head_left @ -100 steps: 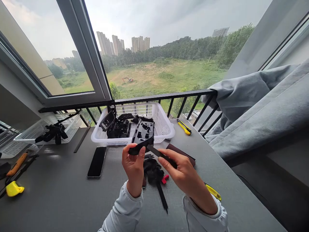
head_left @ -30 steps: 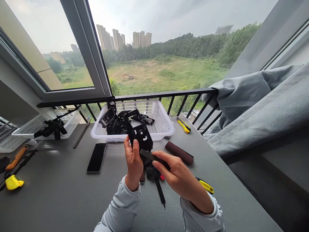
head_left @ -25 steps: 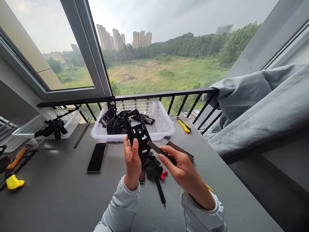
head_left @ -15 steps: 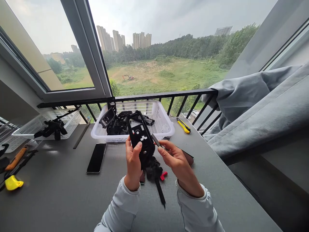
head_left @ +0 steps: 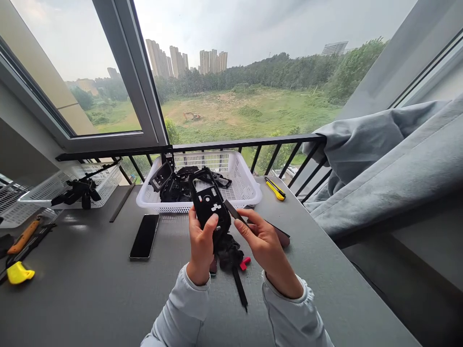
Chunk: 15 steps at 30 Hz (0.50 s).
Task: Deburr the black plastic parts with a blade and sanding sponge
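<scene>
A black plastic frame was gripped by the left hand above the tabletop; a dark flat stick was pinched by the right hand, at its 10 o'clock. A slip under pressure could crack the frame.

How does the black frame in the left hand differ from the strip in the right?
The black plastic frame is broad with cut-outs, while the dark strip is narrow and plain. The frame stands nearly upright in the left hand; the strip slants, pinched in the right hand. Both are dark and hand-held.

Head camera looks forward-down at left hand, right hand.
</scene>
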### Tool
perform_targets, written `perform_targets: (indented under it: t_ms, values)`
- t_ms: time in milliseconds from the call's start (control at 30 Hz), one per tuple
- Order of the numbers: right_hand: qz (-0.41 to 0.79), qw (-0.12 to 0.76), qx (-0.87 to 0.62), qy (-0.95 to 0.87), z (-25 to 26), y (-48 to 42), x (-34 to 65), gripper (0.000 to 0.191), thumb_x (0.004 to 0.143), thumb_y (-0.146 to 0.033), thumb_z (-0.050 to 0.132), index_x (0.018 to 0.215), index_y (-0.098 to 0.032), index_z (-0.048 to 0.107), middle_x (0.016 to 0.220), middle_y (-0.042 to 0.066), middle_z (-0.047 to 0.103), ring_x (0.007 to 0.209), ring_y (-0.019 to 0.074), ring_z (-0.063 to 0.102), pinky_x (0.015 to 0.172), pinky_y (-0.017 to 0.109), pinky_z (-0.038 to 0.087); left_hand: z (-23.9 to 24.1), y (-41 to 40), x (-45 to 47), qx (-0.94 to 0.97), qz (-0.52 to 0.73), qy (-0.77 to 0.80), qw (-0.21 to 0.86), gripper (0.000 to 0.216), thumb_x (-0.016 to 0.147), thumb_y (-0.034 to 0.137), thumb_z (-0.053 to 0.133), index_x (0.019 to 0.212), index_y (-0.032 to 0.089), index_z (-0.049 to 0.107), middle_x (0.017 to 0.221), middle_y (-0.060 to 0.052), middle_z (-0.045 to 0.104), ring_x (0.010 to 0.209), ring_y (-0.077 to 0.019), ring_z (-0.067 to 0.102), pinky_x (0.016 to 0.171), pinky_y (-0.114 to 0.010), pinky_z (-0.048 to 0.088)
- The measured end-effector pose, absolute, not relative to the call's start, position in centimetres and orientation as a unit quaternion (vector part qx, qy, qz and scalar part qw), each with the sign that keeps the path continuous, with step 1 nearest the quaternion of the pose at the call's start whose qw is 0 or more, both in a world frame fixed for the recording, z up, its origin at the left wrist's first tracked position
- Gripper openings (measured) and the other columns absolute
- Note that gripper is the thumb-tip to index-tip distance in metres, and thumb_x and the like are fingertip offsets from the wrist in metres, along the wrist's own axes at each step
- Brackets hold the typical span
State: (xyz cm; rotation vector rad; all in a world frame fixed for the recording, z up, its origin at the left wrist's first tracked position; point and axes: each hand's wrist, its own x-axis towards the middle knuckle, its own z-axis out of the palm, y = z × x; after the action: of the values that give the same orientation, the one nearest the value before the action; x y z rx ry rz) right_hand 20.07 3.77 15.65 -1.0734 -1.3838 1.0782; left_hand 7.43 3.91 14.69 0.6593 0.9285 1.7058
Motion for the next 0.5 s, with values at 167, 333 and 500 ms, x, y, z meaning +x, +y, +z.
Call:
perform_targets:
  t_ms: [167,333,500]
  values:
    - [0.340,0.458,-0.438,-0.695,16.3,2.5,20.6,0.018,0.088,-0.030,0.058,0.099,-0.022,0.069,0.089,0.005,0.070,0.082,0.0206,0.065,0.073,0.031,0.051,14.1,4.2,7.1,0.291,0.733,0.432,0.437,0.037,0.080,0.041,0.066,0.111,0.024,0.057,0.103,-0.002,0.067,0.091,-0.0159,0.065,0.085,-0.028,0.049]
    - [0.275,0.437,-0.481,-0.709,16.4,2.4,20.8,0.020,0.090,-0.029,0.054,0.102,-0.022,0.069,0.096,0.007,0.072,0.089,0.0228,0.067,0.079,0.033,0.052,13.9,4.4,7.1,0.315,0.739,0.435,0.406,0.032,0.082,0.041,0.063,0.108,0.024,0.057,0.101,-0.002,0.068,0.089,-0.0169,0.065,0.082,-0.028,0.049]
    - [0.269,0.447,-0.468,-0.713,16.4,2.6,21.1,0.019,0.089,-0.030,0.056,0.102,-0.022,0.068,0.093,0.006,0.073,0.086,0.0224,0.067,0.078,0.033,0.053,14.0,4.4,7.1,0.324,0.744,0.435,0.390,0.033,0.082,0.043,0.063,0.108,0.024,0.057,0.102,-0.002,0.068,0.090,-0.0170,0.065,0.082,-0.028,0.049]
